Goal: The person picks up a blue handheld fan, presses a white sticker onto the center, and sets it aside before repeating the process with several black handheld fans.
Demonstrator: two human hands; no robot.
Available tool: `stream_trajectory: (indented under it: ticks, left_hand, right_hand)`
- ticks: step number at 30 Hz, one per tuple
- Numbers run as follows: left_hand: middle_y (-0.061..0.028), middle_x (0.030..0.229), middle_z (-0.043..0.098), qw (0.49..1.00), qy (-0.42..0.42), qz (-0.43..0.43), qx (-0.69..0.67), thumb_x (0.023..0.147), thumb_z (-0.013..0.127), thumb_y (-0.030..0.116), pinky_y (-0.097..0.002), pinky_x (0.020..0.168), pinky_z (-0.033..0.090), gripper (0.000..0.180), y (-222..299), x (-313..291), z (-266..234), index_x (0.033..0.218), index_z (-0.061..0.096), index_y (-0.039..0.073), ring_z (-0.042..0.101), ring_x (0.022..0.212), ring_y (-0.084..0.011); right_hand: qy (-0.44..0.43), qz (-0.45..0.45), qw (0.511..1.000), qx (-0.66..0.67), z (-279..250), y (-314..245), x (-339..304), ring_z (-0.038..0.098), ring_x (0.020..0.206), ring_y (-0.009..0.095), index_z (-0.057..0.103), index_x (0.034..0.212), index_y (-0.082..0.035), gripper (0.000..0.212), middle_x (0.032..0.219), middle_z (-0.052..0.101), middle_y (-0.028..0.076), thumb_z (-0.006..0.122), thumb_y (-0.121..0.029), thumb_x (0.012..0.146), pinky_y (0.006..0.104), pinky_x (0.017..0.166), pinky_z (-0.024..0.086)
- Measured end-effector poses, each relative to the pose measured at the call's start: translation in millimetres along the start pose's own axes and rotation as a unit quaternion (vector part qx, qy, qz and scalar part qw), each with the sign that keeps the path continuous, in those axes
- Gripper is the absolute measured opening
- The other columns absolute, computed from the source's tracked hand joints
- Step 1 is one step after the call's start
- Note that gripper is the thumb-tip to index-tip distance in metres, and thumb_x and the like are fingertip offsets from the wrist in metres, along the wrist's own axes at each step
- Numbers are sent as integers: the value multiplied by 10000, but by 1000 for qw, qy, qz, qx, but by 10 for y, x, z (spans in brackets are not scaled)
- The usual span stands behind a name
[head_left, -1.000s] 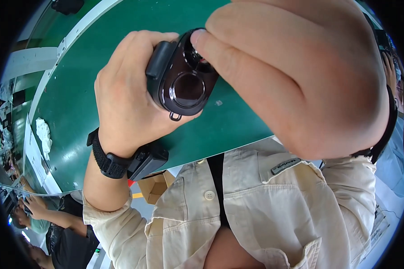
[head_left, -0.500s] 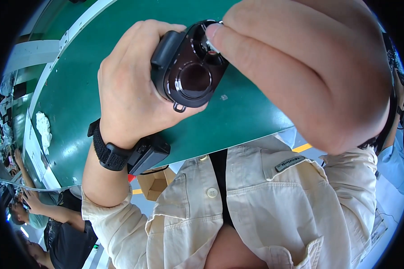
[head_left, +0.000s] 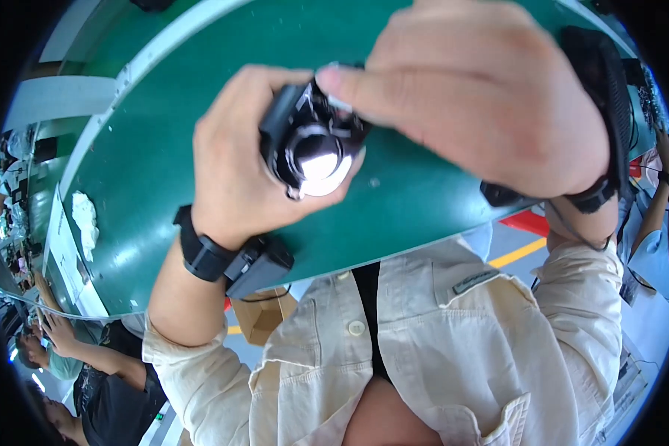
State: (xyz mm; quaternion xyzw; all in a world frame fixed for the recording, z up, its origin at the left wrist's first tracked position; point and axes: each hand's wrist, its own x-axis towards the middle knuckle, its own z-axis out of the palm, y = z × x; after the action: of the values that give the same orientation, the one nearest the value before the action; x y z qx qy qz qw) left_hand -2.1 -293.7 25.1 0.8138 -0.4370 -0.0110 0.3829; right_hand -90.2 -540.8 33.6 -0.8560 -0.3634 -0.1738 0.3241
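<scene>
A dark, glossy handheld device [head_left: 321,160] with round lens-like windows on its face is wrapped in the fingers of my left hand [head_left: 234,156]. Bright light glares off its lower round window. It has a black block along its left side and a small loop at its lower end. My right hand [head_left: 472,97] is closed, thumb and fingers pinched against the device's upper end. Something small and pale shows by the thumb tip, too blurred to name. Both wrists wear black straps with boxy black units.
Under my hands lies a green tabletop [head_left: 149,171] with a pale raised rim [head_left: 130,78]. A crumpled white cloth or glove [head_left: 85,223] rests at the left. An open cardboard box [head_left: 264,320] stands below the table edge. Other people [head_left: 108,372] sit at the left; another person's arm [head_left: 650,201] shows far right.
Both hands and the device have shifted downward, the left hand also to the right. My right wrist has come into view, and glare now covers the lower window.
</scene>
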Motion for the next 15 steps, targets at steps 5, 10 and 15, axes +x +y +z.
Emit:
stream_trajectory:
  ticks: [5, 10, 15]
  left_hand:
    - [-92, 871, 604, 998, 67, -10, 6, 593, 824, 186, -296, 700, 489, 533, 31, -60, 43, 1022, 558, 16, 610, 765, -208]
    - [-100, 865, 588, 988, 140, 1, 65, 575, 845, 234, -340, 631, 504, 564, 34, -59, 51, 1028, 567, 44, 620, 742, -268]
    - [-91, 872, 582, 977, 182, 11, 110, 570, 843, 232, -343, 607, 509, 572, 46, -22, 53, 1036, 565, 53, 621, 735, -257]
  right_hand:
    - [11, -51, 997, -58, -29, 23, 605, 574, 582, 205, 681, 966, 32, 254, 751, 614, 81, 696, -21, 718, 294, 496, 427]
    - [93, 110, 989, 32, 20, -131, 615, 562, 572, 131, 685, 949, 2, 174, 768, 629, 76, 714, -10, 778, 246, 499, 415]
    - [117, 172, 975, 76, 162, -142, 653, 549, 593, 71, 664, 894, 12, 100, 779, 636, 47, 709, -16, 810, 214, 516, 418]
